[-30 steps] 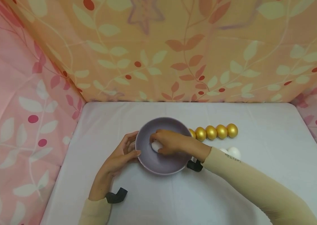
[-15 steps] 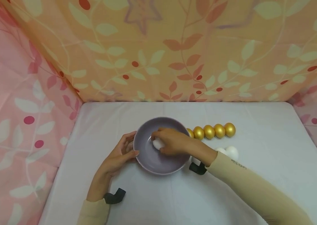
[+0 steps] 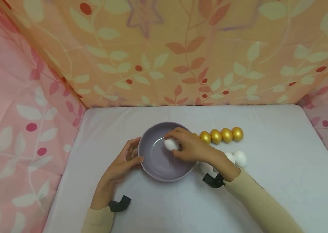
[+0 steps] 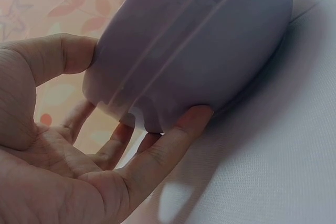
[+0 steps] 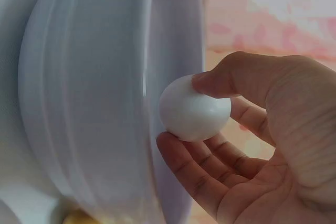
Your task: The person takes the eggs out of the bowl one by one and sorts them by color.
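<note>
A purple bowl [image 3: 158, 161] stands on the white-covered table. At its left side my left hand [image 3: 124, 160] holds it, thumb at the rim; in the left wrist view the fingers spread along the outer wall [image 4: 210, 51]. My right hand [image 3: 191, 145] pinches a white egg [image 3: 171, 144] over the right half of the bowl. Seen from the right wrist, the egg [image 5: 194, 111] is level with the rim, between thumb and fingertips. The bowl's bottom that shows in the head view holds nothing else.
A row of several golden eggs [image 3: 216, 136] lies right of the bowl, its left end partly hidden. Nearer the front are a few white eggs [image 3: 240, 159], partly covered by the right wrist. A patterned curtain [image 3: 152, 87] closes off the table's back.
My right hand has drawn the white egg up and to the right, from near the bowl's middle toward its right side. The left hand keeps its hold on the bowl.
</note>
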Demonstrator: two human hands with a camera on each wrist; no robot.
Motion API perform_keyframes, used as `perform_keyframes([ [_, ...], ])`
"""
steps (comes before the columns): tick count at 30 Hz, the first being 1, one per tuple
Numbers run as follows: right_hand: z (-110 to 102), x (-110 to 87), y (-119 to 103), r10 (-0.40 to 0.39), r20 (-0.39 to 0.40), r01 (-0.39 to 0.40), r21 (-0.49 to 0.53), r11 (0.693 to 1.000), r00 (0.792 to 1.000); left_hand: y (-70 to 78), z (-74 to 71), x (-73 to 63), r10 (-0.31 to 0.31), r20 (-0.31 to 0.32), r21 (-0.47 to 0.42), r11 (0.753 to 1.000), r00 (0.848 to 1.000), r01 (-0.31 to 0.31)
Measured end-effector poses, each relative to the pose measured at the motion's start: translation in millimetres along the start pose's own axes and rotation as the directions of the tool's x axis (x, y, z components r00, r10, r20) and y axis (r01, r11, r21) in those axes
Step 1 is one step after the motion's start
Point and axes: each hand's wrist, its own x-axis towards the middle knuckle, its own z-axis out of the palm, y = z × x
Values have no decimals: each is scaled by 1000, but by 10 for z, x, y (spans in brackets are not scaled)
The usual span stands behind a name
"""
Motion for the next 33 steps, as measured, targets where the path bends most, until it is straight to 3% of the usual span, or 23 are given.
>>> perform_keyframes([
  [7,-94,-194,106,53,-100,-36,165,986,994,19,-10,3,5,-4,10,1000,1000,-4],
  [13,-203,-413,191,114,-185,-70,227,971,976,74,4,4,7,-10,15,1000,1000,-7],
  [18,-216,-652,310,138,-274,-60,276,959,952,108,-2,6,10,-11,11,1000,1000,-10],
  [25,-213,-951,457,148,-402,-43,259,965,904,58,22,-7,-4,-5,14,1000,1000,4],
  [33,-290,-1206,551,215,-457,-106,252,962,863,15,40,-25,-20,-9,8,1000,1000,20],
])
